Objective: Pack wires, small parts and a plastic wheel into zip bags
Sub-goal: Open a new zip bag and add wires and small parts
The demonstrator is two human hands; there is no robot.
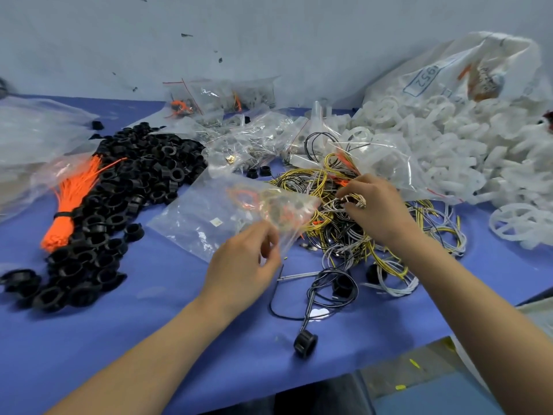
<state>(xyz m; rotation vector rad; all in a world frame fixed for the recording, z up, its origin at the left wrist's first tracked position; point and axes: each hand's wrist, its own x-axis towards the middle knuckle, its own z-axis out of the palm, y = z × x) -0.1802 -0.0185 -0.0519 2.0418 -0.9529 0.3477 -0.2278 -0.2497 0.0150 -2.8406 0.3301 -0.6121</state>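
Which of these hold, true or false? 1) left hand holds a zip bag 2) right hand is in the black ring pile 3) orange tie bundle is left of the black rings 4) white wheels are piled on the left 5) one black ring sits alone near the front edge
1) True. The left hand pinches the edge of the clear zip bag.
2) False. The right hand is in the wire tangle; the black rings lie far to its left.
3) True. The orange tie bundle lies on the pile's left side.
4) False. The white plastic wheels are piled on the right.
5) True. A lone black ring sits near the table's front edge.
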